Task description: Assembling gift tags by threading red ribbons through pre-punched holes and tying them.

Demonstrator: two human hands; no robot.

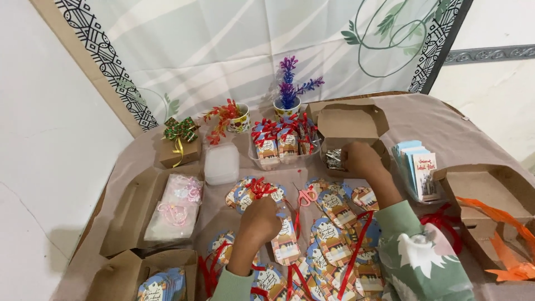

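Red ribbons (261, 187), pink-handled scissors (305, 196), purple plant (288, 83)

Back edge of the table (446, 128) has two little pots with fake plants, red (225, 118) and purple (290, 89). Small gift box with a bow (179, 146) sits back-left, stack of cards (418, 167) near the right edge.

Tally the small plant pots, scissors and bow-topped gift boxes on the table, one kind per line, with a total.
Plant pots: 2, one with red leaves, one with purple
Scissors: 1
Bow-topped gift box: 1
Total: 4
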